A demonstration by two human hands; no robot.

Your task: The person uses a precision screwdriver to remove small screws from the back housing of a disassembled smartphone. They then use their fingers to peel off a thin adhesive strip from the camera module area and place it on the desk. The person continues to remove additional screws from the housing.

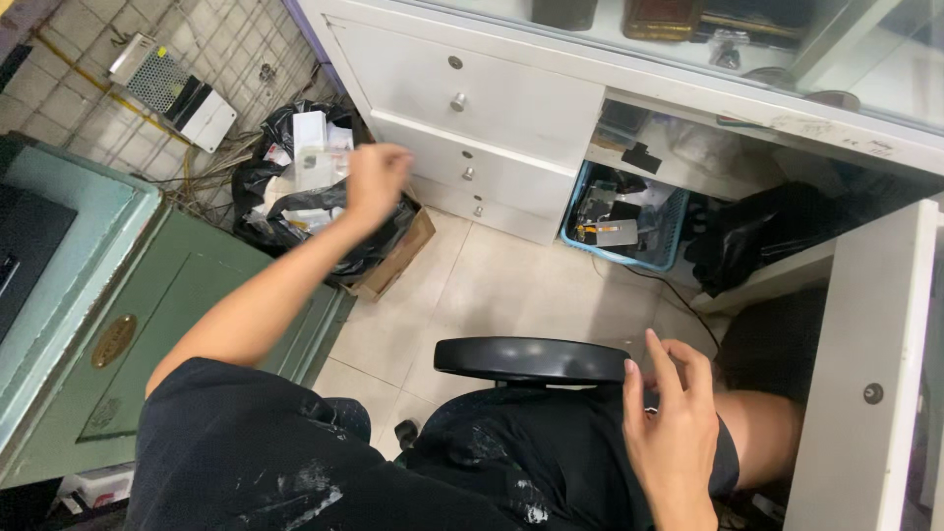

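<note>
Loosely curled and holding nothing I can see, the left hand [377, 177] hangs over the black plastic rubbish bag [295, 202] full of white paper scraps. Right hand [674, 423], fingers spread, rests by the black chair armrest [531, 359]. It seems a throwing-away step; the arm must pull back.

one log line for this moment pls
left hand: over black bin bag, fingers closed | right hand: open, by black chair armrest | person seated | blue basket under desk
</note>
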